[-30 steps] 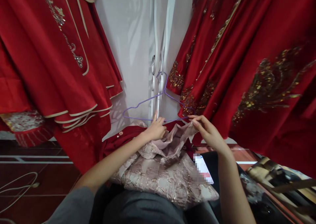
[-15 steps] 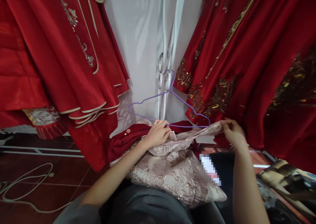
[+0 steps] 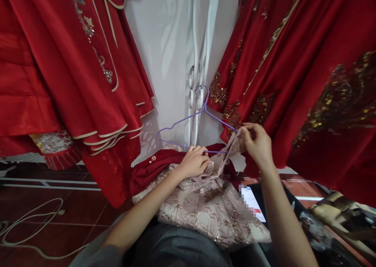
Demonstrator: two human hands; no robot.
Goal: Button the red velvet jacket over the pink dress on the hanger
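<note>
two grips matter: the right hand [image 3: 258,143] pinches pink cloth [image 3: 194,208] at the tip of the hanger [image 3: 205,106]; the left hand [image 3: 195,162], curled low on it, should prevent slipping.

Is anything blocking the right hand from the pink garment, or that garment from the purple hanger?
Nothing visible is. The right hand pinches the pink garment by an edge, fabric covering the right end of the purple hanger; the left hand rests at its lower bar.
</note>
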